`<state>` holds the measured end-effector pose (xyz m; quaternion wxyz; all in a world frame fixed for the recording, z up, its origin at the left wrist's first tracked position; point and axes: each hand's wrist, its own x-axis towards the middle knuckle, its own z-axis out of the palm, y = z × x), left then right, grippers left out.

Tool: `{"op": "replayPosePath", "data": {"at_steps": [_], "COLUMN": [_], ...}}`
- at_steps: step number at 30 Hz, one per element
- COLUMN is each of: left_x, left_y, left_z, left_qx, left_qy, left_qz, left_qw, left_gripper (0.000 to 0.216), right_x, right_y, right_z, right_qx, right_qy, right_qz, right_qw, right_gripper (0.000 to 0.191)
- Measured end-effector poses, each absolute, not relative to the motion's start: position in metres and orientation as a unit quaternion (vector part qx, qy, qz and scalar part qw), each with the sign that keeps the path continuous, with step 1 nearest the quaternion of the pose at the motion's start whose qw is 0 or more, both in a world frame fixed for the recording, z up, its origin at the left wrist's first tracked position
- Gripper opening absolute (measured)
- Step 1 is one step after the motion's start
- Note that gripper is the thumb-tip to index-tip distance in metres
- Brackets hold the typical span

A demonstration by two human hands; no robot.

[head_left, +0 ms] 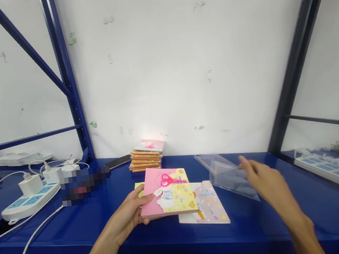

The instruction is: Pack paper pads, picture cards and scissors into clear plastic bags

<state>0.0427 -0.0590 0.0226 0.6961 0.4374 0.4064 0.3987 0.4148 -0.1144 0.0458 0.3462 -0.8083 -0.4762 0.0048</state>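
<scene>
My left hand (pixel 136 207) grips the left edge of a pink and yellow booklet (pixel 178 198) with a rabbit picture on its cover. It is held above the table, with more thickness showing beneath it. Pink scissors (pixel 170 180) show on the cover; whether they lie loose or are printed is unclear. Behind and right of it, a pale purple booklet (pixel 212 204) lies on the table. A yellow-green edge (pixel 138 186) peeks out at the left. My right hand (pixel 266 185), slightly blurred, has its fingers closed at the edge of a clear plastic bag (pixel 228 177).
A stack of orange-edged packets (pixel 145 159) stands against the wall. On the left of the blue table (pixel 124 241) lie a white power strip (pixel 32 201) with plugs and cables, and a long dark object (pixel 118 162). Blue metal posts (pixel 74 93) rise at both sides.
</scene>
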Motion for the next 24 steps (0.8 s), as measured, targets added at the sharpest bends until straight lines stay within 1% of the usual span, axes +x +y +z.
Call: {"op": "replayPosePath", "data": {"at_steps": [1, 3, 4, 5, 7, 10, 12, 15, 20, 22, 24], "left_x": [0.046, 0.051, 0.054, 0.056, 0.058, 0.056, 0.053, 0.049, 0.049, 0.05, 0.052], "left_y": [-0.061, -0.067, -0.069, -0.071, -0.074, -0.073, -0.072, -0.069, -0.069, -0.07, -0.072], "left_z": [0.024, 0.026, 0.027, 0.028, 0.029, 0.029, 0.03, 0.032, 0.036, 0.036, 0.034], "left_qx": [0.445, 0.456, 0.459, 0.461, 0.464, 0.461, 0.462, 0.464, 0.457, 0.466, 0.473], "left_qy": [0.399, 0.392, 0.391, 0.389, 0.387, 0.404, 0.405, 0.392, 0.395, 0.387, 0.377], "left_qz": [0.395, 0.38, 0.371, 0.361, 0.351, 0.358, 0.363, 0.371, 0.382, 0.382, 0.377], "left_qw": [0.698, 0.702, 0.706, 0.711, 0.715, 0.704, 0.701, 0.702, 0.699, 0.698, 0.702], "left_gripper": [0.081, 0.081, 0.081, 0.081, 0.082, 0.086, 0.083, 0.077, 0.076, 0.074, 0.073], "right_x": [0.397, 0.361, 0.346, 0.334, 0.32, 0.323, 0.335, 0.353, 0.359, 0.352, 0.34], "right_y": [-0.114, -0.111, -0.109, -0.106, -0.101, -0.092, -0.087, -0.082, -0.085, -0.088, -0.092], "right_z": [0.047, 0.046, 0.043, 0.04, 0.033, 0.026, 0.023, 0.018, 0.015, 0.019, 0.023], "right_qx": [-0.78, -0.721, -0.691, -0.668, -0.633, -0.616, -0.63, -0.675, -0.717, -0.705, -0.65], "right_qy": [-0.512, -0.577, -0.607, -0.629, -0.653, -0.641, -0.614, -0.56, -0.499, -0.524, -0.578], "right_qz": [0.031, 0.127, 0.162, 0.173, 0.175, 0.187, 0.181, 0.132, 0.077, 0.109, 0.226], "right_qw": [0.358, 0.362, 0.357, 0.358, 0.376, 0.418, 0.439, 0.462, 0.479, 0.466, 0.438], "right_gripper": [0.061, 0.062, 0.059, 0.056, 0.055, 0.057, 0.058, 0.058, 0.058, 0.061, 0.068]}}
